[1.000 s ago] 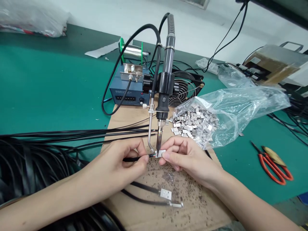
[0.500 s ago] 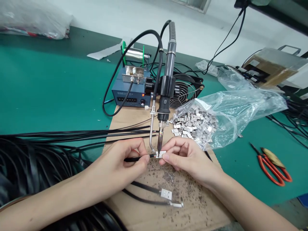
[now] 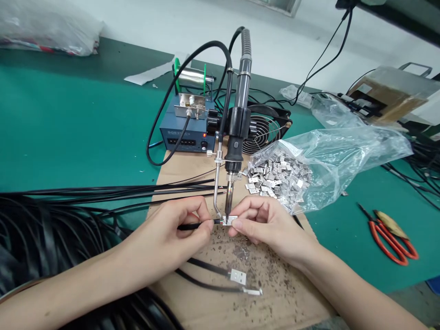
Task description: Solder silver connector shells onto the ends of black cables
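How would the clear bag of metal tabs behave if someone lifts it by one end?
The bag looks thin and crumpled, so it would probably sag. Its mouth seems open: tabs already lie spilled on the cardboard, so more would likely slide out.

A green mat [image 3: 68, 119] carries a blue control box [image 3: 185, 135], silver tabs [image 3: 275, 176], red-handled scissors [image 3: 388, 236], black cables [image 3: 51, 229] and brown cardboard [image 3: 275, 293].

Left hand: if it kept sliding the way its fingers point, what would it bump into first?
Probably the small metal tab under the soldering iron tip, then the right hand pinching it. The left hand points right along the black wire.
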`<state>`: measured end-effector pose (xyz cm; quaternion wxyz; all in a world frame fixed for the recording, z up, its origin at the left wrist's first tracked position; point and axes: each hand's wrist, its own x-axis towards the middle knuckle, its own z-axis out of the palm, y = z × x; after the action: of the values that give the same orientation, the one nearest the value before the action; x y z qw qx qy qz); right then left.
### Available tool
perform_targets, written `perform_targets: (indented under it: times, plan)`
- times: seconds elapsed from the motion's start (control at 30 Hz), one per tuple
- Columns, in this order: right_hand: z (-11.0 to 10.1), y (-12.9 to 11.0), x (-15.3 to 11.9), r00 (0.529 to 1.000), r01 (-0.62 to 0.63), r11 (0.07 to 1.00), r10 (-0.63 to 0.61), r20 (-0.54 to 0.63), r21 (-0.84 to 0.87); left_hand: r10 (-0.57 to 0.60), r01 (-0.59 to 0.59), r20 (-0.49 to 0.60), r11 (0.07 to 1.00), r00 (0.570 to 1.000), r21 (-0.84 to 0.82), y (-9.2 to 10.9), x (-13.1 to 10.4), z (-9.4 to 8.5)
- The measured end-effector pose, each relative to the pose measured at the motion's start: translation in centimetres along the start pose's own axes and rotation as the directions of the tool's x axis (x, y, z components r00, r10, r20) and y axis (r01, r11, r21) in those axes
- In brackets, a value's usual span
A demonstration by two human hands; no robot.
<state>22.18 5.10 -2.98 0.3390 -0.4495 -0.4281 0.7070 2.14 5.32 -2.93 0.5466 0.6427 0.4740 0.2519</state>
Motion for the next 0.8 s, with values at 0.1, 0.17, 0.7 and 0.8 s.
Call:
perform_targets:
  times: [0.1, 0.17, 0.7, 0.8]
  plan:
    - [-0.14, 0.11, 0.10, 1.000, -0.002, 1.000, 0.002, 0.013, 0.014, 0.008, -0.008, -0.004, 1.000, 1.000, -0.016, 0.09, -0.01, -0.06]
    - [-0.25, 0.17, 0.12, 1.000, -0.010, 1.000, 0.010, 0.024, 0.020, 0.002, -0.002, -0.001, 1.000, 1.000, -0.016, 0.21, -0.06, -0.12]
    - [-0.56, 0.33, 0.02, 0.995, -0.061, 0.995, 0.054, 0.083, 0.082, 0.002, 0.002, 0.046, 0.996, 0.999, -0.084, 0.33, -0.08, -0.05]
    - [-0.37, 0.28, 0.02, 0.998, -0.043, 0.997, 0.040, 0.050, 0.057, -0.006, 0.008, 0.033, 0.998, 0.999, -0.060, 0.26, -0.13, 0.12]
